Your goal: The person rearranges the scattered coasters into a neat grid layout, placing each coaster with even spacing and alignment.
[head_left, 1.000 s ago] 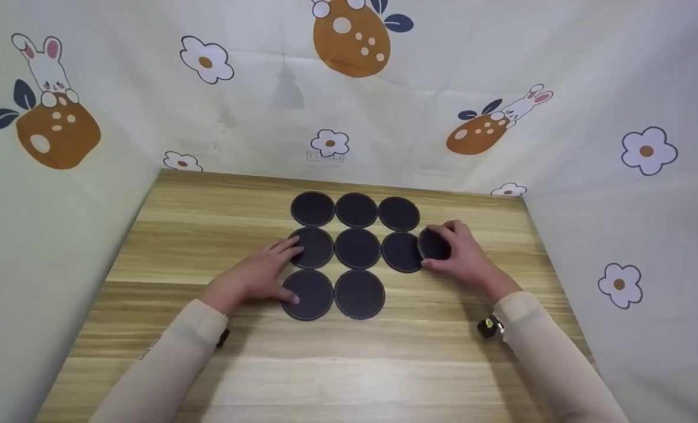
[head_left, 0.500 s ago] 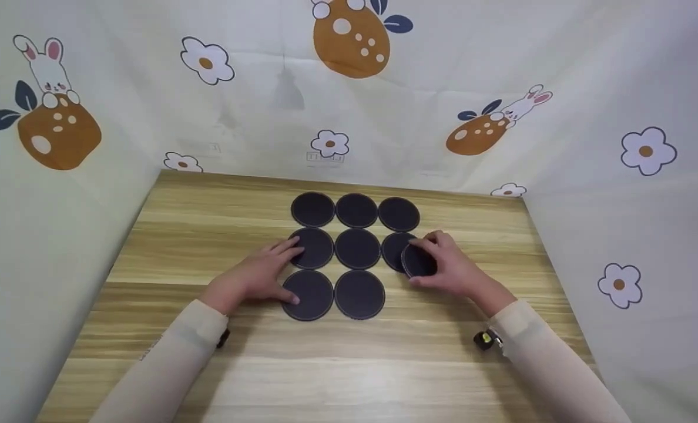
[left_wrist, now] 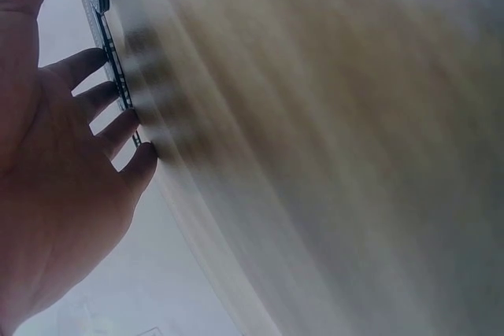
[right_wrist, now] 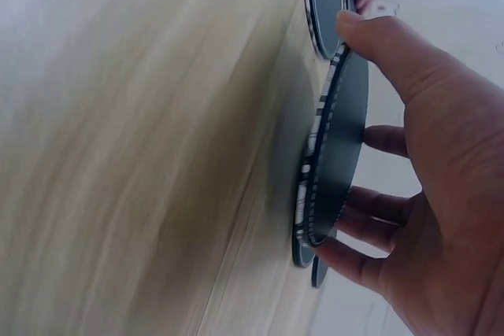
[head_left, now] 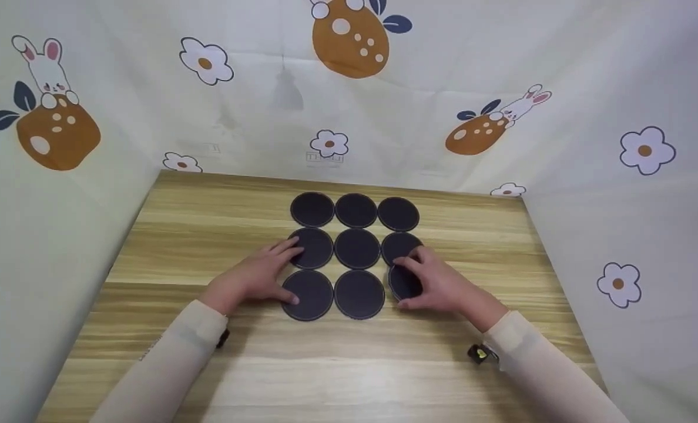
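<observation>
My right hand [head_left: 440, 285] grips a round black coaster [head_left: 405, 283] by its edges, thumb on the near side and fingers on the far side. In the right wrist view this coaster [right_wrist: 340, 135] is tilted, partly off the wood. It lies just right of the front-middle coaster [head_left: 359, 294] and nearly meets the right coaster [head_left: 400, 247] of the middle row. My left hand [head_left: 258, 273] rests with spread fingers on the left middle coaster [head_left: 314, 249], its thumb on the front-left coaster [head_left: 308, 295]. In the left wrist view the left hand's fingers [left_wrist: 118, 131] look relaxed.
Three more black coasters, among them the back-middle coaster [head_left: 356, 210], form the back row, and a centre coaster [head_left: 356, 248] sits amid the rows. The wooden table [head_left: 337, 376] is bounded by a patterned cloth [head_left: 255, 123] behind and at both sides.
My right hand has carried its coaster toward me and to the left, from beside the middle row to the front row's right end. The left hand has stayed in place.
</observation>
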Action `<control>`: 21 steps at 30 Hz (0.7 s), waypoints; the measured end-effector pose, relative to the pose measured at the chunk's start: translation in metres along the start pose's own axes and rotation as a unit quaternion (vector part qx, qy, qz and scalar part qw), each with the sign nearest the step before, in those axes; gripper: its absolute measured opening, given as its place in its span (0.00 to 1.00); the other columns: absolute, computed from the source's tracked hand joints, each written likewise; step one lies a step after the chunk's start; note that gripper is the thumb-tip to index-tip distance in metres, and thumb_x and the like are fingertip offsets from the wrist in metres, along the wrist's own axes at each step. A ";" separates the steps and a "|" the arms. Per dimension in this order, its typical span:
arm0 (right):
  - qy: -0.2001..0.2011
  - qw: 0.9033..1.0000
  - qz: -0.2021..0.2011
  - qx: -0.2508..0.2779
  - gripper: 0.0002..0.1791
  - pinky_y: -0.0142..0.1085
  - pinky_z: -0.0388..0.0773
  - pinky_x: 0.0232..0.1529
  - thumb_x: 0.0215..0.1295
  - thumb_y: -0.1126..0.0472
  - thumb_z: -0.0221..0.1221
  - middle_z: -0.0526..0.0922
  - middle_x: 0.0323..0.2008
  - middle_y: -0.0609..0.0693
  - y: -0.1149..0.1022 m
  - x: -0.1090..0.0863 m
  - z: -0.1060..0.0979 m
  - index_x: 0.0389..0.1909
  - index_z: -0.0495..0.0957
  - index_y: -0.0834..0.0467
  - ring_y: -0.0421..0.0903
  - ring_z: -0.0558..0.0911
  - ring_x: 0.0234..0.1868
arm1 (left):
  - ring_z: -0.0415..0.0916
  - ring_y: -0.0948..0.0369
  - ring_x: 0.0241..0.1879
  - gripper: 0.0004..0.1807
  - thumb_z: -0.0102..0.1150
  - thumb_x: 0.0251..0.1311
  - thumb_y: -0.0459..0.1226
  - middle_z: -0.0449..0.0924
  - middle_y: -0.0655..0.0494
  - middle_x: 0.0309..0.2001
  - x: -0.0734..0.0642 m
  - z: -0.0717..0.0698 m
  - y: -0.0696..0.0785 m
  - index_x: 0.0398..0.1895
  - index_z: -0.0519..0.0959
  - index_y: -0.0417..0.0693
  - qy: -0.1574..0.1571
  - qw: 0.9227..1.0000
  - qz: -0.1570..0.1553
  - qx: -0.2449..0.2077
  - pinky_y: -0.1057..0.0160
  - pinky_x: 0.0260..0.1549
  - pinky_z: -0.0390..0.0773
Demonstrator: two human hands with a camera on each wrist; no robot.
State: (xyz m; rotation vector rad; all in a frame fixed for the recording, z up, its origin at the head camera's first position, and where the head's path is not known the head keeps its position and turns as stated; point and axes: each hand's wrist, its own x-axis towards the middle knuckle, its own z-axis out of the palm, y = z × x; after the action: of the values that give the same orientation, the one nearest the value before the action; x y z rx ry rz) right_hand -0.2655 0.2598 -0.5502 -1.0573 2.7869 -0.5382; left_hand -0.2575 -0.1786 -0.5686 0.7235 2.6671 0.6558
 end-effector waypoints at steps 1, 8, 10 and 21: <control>-0.003 1.000 0.000 -0.005 0.52 0.53 0.82 0.59 0.51 0.38 0.85 0.73 0.59 0.58 -0.002 0.000 0.001 0.75 0.78 0.55 0.56 0.76 0.58 | 0.46 0.36 0.86 0.65 0.84 0.53 0.61 0.46 0.45 0.90 0.000 0.000 0.000 0.89 0.60 0.45 0.000 1.000 -0.001 0.001 0.30 0.80 0.56; -0.013 0.999 0.006 -0.034 0.52 0.49 0.82 0.55 0.51 0.33 0.83 0.72 0.54 0.54 -0.008 -0.002 0.006 0.74 0.78 0.53 0.52 0.76 0.51 | 0.48 0.33 0.85 0.65 0.85 0.53 0.61 0.48 0.43 0.90 0.000 0.000 -0.001 0.88 0.61 0.43 0.006 1.000 0.003 0.011 0.28 0.79 0.57; -0.012 0.999 0.008 -0.036 0.52 0.49 0.82 0.54 0.51 0.33 0.83 0.72 0.53 0.54 -0.010 -0.002 0.007 0.74 0.78 0.54 0.52 0.76 0.50 | 0.48 0.32 0.85 0.65 0.85 0.53 0.61 0.48 0.43 0.90 0.000 0.000 -0.001 0.88 0.61 0.43 0.007 1.000 0.004 0.013 0.28 0.79 0.57; -0.023 0.998 0.014 -0.050 0.52 0.50 0.83 0.50 0.51 0.35 0.83 0.71 0.52 0.55 -0.016 -0.004 0.009 0.74 0.77 0.55 0.51 0.75 0.48 | 0.48 0.33 0.86 0.65 0.85 0.53 0.61 0.48 0.44 0.90 0.001 0.001 0.000 0.88 0.61 0.43 0.008 1.000 0.003 0.008 0.28 0.78 0.58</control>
State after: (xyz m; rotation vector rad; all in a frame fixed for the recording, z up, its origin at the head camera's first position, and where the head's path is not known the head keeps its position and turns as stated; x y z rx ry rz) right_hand -0.2511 0.2489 -0.5526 -1.0344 2.8101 -0.3697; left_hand -0.2578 -0.1782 -0.5700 0.7335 2.6889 0.6466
